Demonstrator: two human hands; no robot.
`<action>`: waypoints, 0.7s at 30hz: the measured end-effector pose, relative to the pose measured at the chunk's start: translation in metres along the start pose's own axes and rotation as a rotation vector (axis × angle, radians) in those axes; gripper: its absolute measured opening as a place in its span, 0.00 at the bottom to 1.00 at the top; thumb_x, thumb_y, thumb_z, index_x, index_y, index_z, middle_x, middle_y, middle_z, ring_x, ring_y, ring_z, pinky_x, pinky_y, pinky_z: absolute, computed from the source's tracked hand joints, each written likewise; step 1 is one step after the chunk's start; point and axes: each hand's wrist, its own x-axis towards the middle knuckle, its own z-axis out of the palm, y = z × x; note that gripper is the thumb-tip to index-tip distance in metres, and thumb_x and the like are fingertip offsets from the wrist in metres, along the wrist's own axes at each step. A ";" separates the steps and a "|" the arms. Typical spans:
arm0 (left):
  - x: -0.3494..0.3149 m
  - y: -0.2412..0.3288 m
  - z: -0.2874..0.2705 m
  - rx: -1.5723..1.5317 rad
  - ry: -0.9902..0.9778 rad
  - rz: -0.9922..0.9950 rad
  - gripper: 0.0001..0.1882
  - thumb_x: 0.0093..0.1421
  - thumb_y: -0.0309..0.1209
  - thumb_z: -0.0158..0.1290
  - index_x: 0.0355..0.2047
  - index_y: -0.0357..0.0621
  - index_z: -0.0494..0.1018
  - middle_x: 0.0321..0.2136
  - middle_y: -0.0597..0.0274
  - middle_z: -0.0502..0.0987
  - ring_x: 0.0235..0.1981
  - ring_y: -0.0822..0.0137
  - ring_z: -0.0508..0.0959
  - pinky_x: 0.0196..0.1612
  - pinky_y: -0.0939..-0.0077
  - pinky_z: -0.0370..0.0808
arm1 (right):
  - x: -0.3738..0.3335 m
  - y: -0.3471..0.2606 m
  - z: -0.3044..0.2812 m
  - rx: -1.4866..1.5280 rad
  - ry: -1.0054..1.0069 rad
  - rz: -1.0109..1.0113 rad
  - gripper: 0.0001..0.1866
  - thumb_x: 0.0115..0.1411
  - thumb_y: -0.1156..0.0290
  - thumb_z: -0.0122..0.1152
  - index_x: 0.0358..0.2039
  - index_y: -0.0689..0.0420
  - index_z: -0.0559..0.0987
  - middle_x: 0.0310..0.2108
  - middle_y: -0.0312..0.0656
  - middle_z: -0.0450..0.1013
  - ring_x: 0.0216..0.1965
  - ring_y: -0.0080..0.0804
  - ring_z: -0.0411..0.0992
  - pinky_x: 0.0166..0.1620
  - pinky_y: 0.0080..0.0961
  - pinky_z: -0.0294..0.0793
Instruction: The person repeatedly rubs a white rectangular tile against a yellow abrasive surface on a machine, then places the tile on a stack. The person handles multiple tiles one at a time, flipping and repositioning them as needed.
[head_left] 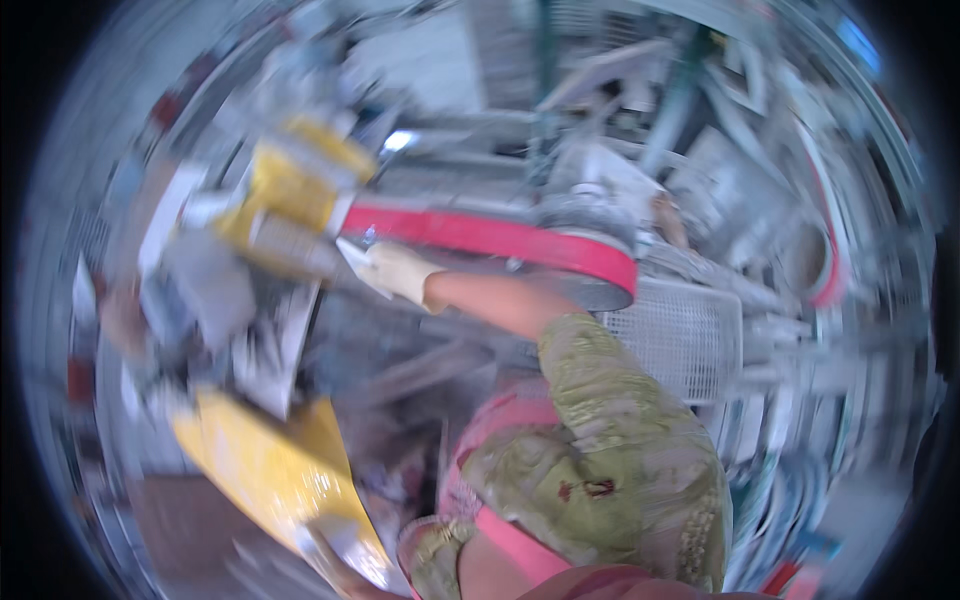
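Note:
My right hand [397, 273], in a pale glove, is closed on a small white flat piece [354, 254]. It is right beside the left part of a long red belt [450, 227], which runs round a grey wheel [585, 291] at its right end. Whether the piece touches the belt cannot be made out. My left hand [338, 540], low in the picture, is at a shiny yellow sheet or bag [270, 470]. Motion smears its fingers, so its grip is unclear.
A yellow box-like part [300, 180] stands at the belt's left end. A white slatted crate [675, 335] is right of my forearm. Grey bundles [210, 285] lie to the left. A round container with a red rim [808, 262] stands at the far right. Much is blurred.

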 end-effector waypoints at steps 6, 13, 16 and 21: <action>-0.047 -0.050 -0.041 -0.027 0.141 -0.094 0.34 0.61 0.51 0.61 0.55 0.34 0.72 0.50 0.49 0.77 0.53 0.60 0.76 0.56 0.65 0.70 | -0.088 -0.072 0.168 1.008 -0.727 0.053 0.23 0.69 0.55 0.56 0.50 0.64 0.79 0.44 0.42 0.80 0.46 0.28 0.79 0.52 0.29 0.77; -0.034 -0.050 -0.036 -0.049 0.274 -0.282 0.37 0.60 0.54 0.62 0.55 0.31 0.71 0.50 0.46 0.78 0.52 0.56 0.77 0.54 0.64 0.72 | -0.171 -0.112 0.301 0.418 -0.757 -0.128 0.23 0.70 0.53 0.53 0.43 0.64 0.79 0.36 0.50 0.80 0.38 0.41 0.80 0.40 0.38 0.73; -0.032 -0.047 -0.038 0.036 0.245 -0.322 0.39 0.60 0.56 0.61 0.54 0.31 0.71 0.52 0.41 0.77 0.54 0.48 0.77 0.55 0.61 0.73 | -0.190 -0.123 0.319 0.225 -0.722 -0.192 0.24 0.67 0.47 0.54 0.42 0.58 0.79 0.33 0.55 0.78 0.36 0.52 0.78 0.39 0.42 0.74; -0.033 -0.042 -0.038 0.215 0.229 -0.357 0.38 0.60 0.57 0.59 0.54 0.32 0.71 0.53 0.38 0.77 0.55 0.42 0.77 0.56 0.58 0.74 | -0.202 -0.155 0.332 0.037 -0.835 -0.269 0.31 0.66 0.44 0.55 0.57 0.56 0.73 0.41 0.55 0.79 0.44 0.54 0.79 0.45 0.45 0.76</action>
